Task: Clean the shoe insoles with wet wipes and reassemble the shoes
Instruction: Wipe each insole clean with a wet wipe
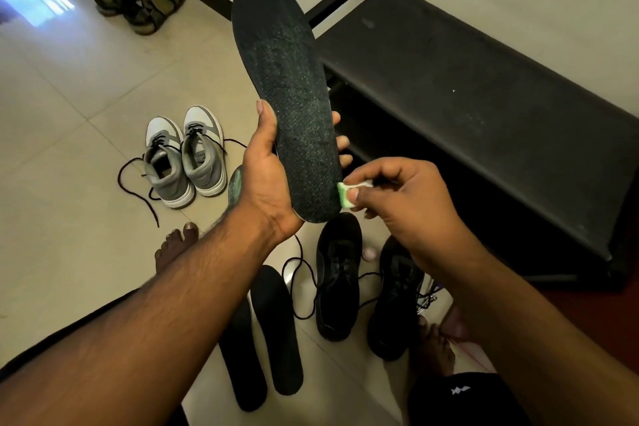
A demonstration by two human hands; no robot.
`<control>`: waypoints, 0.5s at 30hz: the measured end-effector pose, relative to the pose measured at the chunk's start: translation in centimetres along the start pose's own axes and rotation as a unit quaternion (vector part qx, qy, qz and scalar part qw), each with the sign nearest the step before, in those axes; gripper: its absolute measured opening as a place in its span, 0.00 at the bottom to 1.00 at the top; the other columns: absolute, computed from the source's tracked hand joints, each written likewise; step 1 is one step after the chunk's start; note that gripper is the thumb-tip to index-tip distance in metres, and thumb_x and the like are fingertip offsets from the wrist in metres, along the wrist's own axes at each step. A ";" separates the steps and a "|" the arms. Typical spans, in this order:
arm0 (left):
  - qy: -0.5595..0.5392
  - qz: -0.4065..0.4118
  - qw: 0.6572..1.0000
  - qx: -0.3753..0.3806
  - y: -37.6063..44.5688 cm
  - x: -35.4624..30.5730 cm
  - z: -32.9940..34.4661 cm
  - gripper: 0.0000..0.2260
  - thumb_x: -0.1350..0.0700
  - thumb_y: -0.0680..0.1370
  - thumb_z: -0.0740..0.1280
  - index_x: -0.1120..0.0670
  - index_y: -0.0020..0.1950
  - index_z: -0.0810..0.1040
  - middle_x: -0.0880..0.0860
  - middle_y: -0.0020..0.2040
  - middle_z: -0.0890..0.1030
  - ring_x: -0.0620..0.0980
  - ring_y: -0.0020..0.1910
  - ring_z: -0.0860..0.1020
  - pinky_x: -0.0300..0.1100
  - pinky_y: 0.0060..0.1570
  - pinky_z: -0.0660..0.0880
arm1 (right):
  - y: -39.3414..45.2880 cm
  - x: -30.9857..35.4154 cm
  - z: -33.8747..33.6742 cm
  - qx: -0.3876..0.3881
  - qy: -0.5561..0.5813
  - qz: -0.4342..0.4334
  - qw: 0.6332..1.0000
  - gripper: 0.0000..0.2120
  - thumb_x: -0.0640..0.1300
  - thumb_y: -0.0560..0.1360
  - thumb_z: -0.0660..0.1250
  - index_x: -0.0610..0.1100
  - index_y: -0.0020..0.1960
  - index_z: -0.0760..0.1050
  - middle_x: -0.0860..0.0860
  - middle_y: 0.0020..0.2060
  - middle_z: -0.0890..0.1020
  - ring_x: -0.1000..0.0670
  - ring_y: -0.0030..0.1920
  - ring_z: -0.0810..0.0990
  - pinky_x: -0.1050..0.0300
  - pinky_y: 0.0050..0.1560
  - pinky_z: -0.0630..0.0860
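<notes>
Head view: the left hand [266, 180] grips a long, dark, grainy-textured foam insole [287, 97] around its heel end, thumb on one edge and fingertips curled round the other, holding it upright with the rounded toe pointing away. The right hand [397, 197] pinches a small folded white-and-green wet wipe [347, 195] between thumb and fingers, touching the insole's lower right edge. Below on the pale tiled floor [69, 79] lie 2 smooth black insoles [273, 328] side by side, just beside 2 black lace-up shoes [340, 273], with 2 grey-and-white sneakers [183, 156] further left and a black bench-like rack [484, 86] on the right.
</notes>
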State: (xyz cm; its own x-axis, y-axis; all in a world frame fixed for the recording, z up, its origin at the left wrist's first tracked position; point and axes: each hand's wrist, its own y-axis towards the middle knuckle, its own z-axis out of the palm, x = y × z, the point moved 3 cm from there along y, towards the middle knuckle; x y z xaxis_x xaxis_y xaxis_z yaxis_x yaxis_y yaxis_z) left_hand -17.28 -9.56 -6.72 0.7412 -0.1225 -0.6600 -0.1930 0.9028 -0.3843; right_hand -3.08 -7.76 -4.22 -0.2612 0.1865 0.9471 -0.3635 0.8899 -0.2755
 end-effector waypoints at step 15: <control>0.010 0.009 1.000 -0.003 0.2 0.8 0.3 0.38 0.33 0.81 0.47 0.64 0.71 0.72 0.60 0.60 0.78 0.54 0.49 0.78 0.49 0.49 0.79 | -0.7 0.0 0.8 0.046 -0.043 -0.006 0.998 0.10 0.31 0.69 0.73 0.46 0.39 0.83 0.52 0.33 0.82 0.57 0.30 0.79 0.62 0.32 0.76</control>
State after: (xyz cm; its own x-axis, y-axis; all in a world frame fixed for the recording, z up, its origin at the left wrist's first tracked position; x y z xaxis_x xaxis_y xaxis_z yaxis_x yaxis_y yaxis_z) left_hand -16.55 -9.35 -7.19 0.7250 -0.1147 -0.6791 -0.2103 0.9021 -0.3768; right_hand -3.55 -8.68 -4.14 -0.3301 0.1369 0.9340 -0.4460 0.8494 -0.2821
